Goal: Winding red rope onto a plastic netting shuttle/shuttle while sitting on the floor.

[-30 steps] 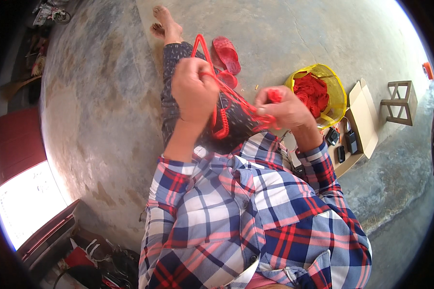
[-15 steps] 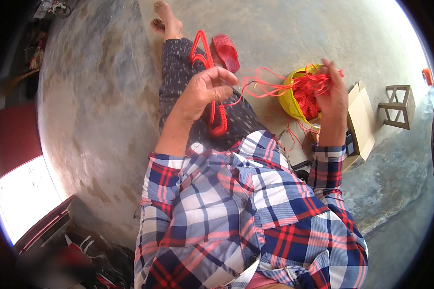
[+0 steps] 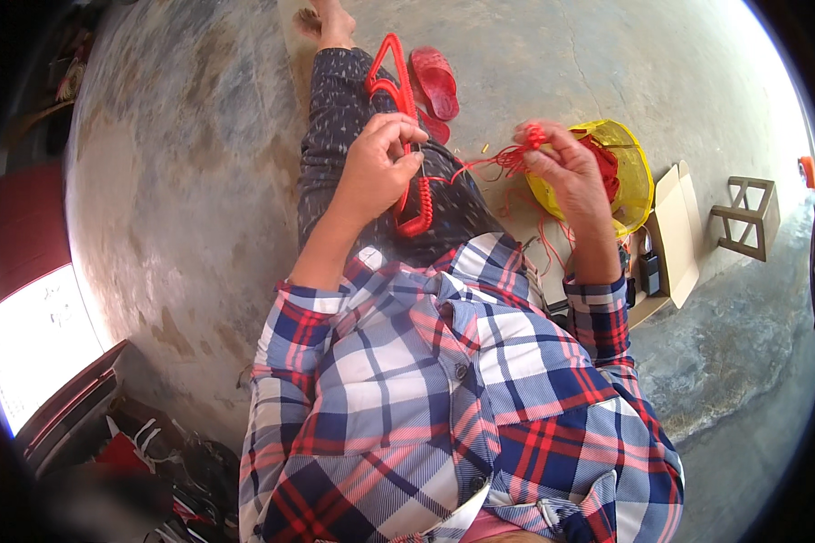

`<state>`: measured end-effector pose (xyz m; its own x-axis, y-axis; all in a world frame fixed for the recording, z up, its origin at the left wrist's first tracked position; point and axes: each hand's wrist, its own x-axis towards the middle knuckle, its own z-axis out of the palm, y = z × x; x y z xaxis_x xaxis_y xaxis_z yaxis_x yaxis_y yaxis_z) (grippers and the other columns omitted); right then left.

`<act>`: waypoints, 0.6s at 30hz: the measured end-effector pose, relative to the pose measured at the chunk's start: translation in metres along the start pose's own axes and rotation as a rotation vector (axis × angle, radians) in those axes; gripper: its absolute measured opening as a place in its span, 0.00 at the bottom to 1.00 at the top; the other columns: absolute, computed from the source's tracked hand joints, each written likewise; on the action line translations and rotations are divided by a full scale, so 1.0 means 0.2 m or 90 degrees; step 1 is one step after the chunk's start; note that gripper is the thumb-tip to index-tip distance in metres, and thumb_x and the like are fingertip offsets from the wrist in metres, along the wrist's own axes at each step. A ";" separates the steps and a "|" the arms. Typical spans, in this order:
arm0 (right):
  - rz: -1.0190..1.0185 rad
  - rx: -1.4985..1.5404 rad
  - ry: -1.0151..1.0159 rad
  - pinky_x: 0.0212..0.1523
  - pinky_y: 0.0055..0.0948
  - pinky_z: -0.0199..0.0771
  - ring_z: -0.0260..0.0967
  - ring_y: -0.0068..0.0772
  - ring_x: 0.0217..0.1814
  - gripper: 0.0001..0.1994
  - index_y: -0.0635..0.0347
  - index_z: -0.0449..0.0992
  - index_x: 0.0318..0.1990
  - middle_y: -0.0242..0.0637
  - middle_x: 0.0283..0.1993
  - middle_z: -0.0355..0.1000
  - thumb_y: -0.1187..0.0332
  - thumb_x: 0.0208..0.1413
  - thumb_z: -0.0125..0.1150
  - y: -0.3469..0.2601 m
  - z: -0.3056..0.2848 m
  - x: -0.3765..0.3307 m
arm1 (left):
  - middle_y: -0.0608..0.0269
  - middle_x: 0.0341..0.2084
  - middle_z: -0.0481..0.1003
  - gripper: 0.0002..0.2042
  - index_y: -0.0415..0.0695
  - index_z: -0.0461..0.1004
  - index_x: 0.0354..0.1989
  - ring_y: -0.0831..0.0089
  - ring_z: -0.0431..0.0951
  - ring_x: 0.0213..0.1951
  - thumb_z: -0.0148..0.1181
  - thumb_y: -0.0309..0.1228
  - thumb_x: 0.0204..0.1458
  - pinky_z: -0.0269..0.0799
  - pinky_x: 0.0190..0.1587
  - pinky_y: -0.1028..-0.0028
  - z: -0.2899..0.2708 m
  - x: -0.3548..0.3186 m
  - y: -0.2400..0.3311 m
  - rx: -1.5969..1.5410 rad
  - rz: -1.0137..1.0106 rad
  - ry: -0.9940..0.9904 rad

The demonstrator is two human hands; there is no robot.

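A red clothes hanger [image 3: 414, 204] lies along my leg, with tight coils of cord wrapped round its lower end. My left hand [image 3: 377, 172] is over the hanger's middle, thumb and fingertips pinched on something thin and hard to make out, perhaps the cord. From the wrapped part, red cord [image 3: 484, 164] runs loosely across to my right hand [image 3: 566, 167]. That hand grips a gathered bunch of the cord, its loops hanging from the fingers. Just behind it stands a yellow basket [image 3: 644, 156] with more red cord inside.
A red sandal [image 3: 436, 84] lies beyond my leg, partly over another red piece of footwear. An opened cardboard box [image 3: 677, 231] stands right of my right forearm, holding a dark object. Farther right is a small wooden stool [image 3: 748, 217]. Loose red strands trail below the basket.
My right hand has come left and inward from over the basket, bringing the bunch of cord closer to the hanger. The stretched strands have slackened. My left hand has shifted slightly.
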<state>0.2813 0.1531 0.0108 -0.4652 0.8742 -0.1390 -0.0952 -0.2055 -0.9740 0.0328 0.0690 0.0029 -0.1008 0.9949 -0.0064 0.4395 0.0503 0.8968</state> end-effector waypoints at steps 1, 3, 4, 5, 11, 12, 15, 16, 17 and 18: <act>-0.001 0.000 -0.001 0.48 0.22 0.69 0.70 0.22 0.46 0.11 0.63 0.74 0.48 0.31 0.42 0.73 0.76 0.57 0.57 0.01 0.04 0.00 | 0.62 0.46 0.71 0.11 0.40 0.76 0.40 0.82 0.68 0.35 0.58 0.23 0.47 0.65 0.41 0.80 -0.02 -0.01 0.01 -0.092 -0.061 -0.021; 0.131 0.107 -0.093 0.48 0.22 0.69 0.70 0.22 0.45 0.11 0.63 0.74 0.46 0.30 0.39 0.73 0.76 0.55 0.60 -0.02 0.13 -0.01 | 0.61 0.46 0.71 0.12 0.40 0.75 0.43 0.79 0.70 0.37 0.60 0.26 0.49 0.66 0.43 0.78 -0.02 -0.02 0.04 -0.059 -0.036 -0.066; 0.190 0.146 -0.107 0.45 0.22 0.71 0.70 0.21 0.42 0.08 0.63 0.75 0.42 0.29 0.37 0.73 0.74 0.55 0.61 -0.04 0.19 -0.01 | 0.61 0.47 0.71 0.13 0.39 0.75 0.43 0.77 0.71 0.40 0.62 0.29 0.49 0.66 0.45 0.78 0.00 -0.02 0.07 -0.040 0.058 -0.061; 0.190 0.143 -0.108 0.45 0.22 0.71 0.70 0.21 0.42 0.08 0.63 0.75 0.42 0.29 0.37 0.73 0.74 0.55 0.61 -0.02 0.22 -0.01 | 0.61 0.47 0.72 0.14 0.39 0.76 0.44 0.75 0.72 0.43 0.63 0.31 0.50 0.67 0.46 0.77 0.02 -0.02 0.09 -0.020 0.153 -0.056; 0.211 0.387 -0.121 0.33 0.21 0.72 0.70 0.20 0.30 0.08 0.62 0.75 0.38 0.31 0.33 0.73 0.66 0.58 0.60 0.04 0.33 0.03 | 0.60 0.48 0.71 0.10 0.38 0.77 0.43 0.71 0.74 0.45 0.61 0.27 0.53 0.69 0.50 0.72 0.05 0.00 0.20 -0.167 0.071 -0.022; 0.211 0.384 -0.122 0.33 0.21 0.72 0.70 0.20 0.30 0.08 0.62 0.75 0.38 0.31 0.33 0.73 0.66 0.58 0.60 0.03 0.34 0.03 | 0.59 0.47 0.72 0.10 0.38 0.76 0.42 0.70 0.75 0.43 0.60 0.28 0.54 0.70 0.50 0.71 0.05 0.01 0.21 -0.262 0.014 -0.036; 0.221 0.383 -0.174 0.31 0.22 0.72 0.70 0.22 0.29 0.13 0.62 0.74 0.42 0.32 0.32 0.73 0.60 0.62 0.55 0.02 0.36 0.03 | 0.57 0.43 0.73 0.10 0.39 0.74 0.43 0.69 0.76 0.41 0.58 0.30 0.56 0.72 0.49 0.68 0.03 0.03 0.22 -0.478 -0.040 -0.014; 0.253 0.351 -0.248 0.29 0.21 0.70 0.70 0.21 0.29 0.17 0.63 0.74 0.44 0.32 0.32 0.74 0.57 0.63 0.52 0.03 0.35 0.02 | 0.57 0.42 0.74 0.10 0.39 0.73 0.44 0.68 0.76 0.40 0.57 0.31 0.57 0.72 0.49 0.67 0.01 0.05 0.22 -0.596 -0.037 0.021; 0.284 0.319 -0.322 0.27 0.20 0.69 0.70 0.21 0.29 0.20 0.64 0.73 0.46 0.32 0.32 0.74 0.53 0.64 0.49 0.03 0.35 0.01 | 0.57 0.42 0.74 0.10 0.39 0.73 0.44 0.68 0.76 0.40 0.57 0.31 0.57 0.72 0.49 0.67 -0.04 0.07 0.21 -0.597 -0.036 0.024; 0.313 0.238 -0.365 0.22 0.17 0.60 0.65 0.17 0.25 0.22 0.65 0.72 0.48 0.28 0.29 0.71 0.52 0.64 0.46 0.00 0.32 0.00 | 0.58 0.37 0.74 0.11 0.40 0.71 0.45 0.68 0.75 0.38 0.56 0.32 0.58 0.72 0.48 0.67 -0.13 0.09 0.21 -0.697 -0.035 0.078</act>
<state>0.2247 0.1244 0.0223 -0.8949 0.3093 -0.3216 -0.0029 -0.7247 -0.6890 0.0258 0.0868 0.0517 -0.2097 0.9754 -0.0683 -0.5906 -0.0707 0.8039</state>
